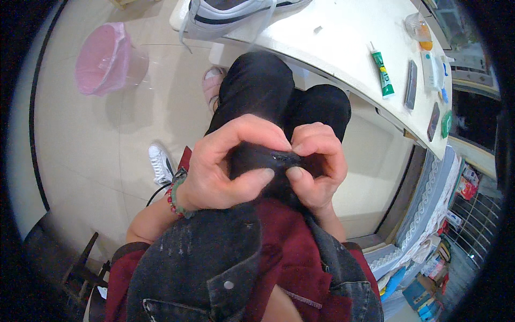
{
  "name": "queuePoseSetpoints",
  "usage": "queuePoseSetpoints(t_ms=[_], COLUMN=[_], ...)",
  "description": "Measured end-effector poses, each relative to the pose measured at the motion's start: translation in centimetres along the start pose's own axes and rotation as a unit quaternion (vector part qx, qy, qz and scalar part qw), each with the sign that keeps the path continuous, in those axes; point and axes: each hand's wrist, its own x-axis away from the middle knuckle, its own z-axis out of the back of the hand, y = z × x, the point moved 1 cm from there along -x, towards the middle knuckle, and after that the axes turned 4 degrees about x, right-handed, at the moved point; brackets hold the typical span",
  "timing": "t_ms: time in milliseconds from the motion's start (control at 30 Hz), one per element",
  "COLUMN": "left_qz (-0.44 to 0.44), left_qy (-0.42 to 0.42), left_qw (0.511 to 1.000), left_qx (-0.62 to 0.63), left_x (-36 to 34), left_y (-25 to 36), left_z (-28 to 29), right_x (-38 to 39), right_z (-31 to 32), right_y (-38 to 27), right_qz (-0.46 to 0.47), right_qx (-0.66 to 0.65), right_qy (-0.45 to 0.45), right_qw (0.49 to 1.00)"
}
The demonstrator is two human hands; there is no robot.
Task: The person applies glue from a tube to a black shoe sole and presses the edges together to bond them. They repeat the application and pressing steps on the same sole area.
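Note:
Over my lap, my left hand [232, 163] and my right hand [321, 163] meet with thumbs and fingers bent around a dark, soft-looking black piece [257, 156]. A small wet-looking, glossy patch shows on it between the fingertips. What kind of thing it is I cannot make out against my black trousers [256, 88]. Both thumbs press near its lower side, and the index fingers nearly touch along its upper side. A beaded bracelet [177, 196] circles my left wrist.
Ahead is a white table [322, 48] with a white sneaker [225, 19], a green glue tube [383, 74], a grey bar [411, 85], a dark slim piece [433, 122] and a clear cup [417, 27]. A pink lined bin [104, 64] and another white sneaker [159, 163] stand on the floor.

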Motion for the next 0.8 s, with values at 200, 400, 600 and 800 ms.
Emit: queuePoseSetpoints(t_ms=[200,400,600,800], left_qz=[-0.003,0.02,0.0,-0.004], left_qy=[-0.018,-0.021,-0.032,-0.043], left_qw=[0.999,0.998,0.996,0.994], left_qx=[-0.034,-0.049,-0.086,-0.102], left_x=[-0.6,-0.8,-1.0,-1.1], left_y=[0.4,1.4,1.7,1.7], left_z=[-1.1,-2.4,-3.9,-4.5], right_x=[0.8,1.4,1.9,2.6], right_z=[0.8,1.2,2.3,2.7], right_y=[0.0,0.1,0.6,0.9], right_qz=[0.014,-0.002,0.021,0.03], right_qx=[-0.027,-0.098,-0.146,-0.176], right_qy=[0.026,0.046,0.047,0.057], right_qw=[0.999,0.994,0.988,0.982])
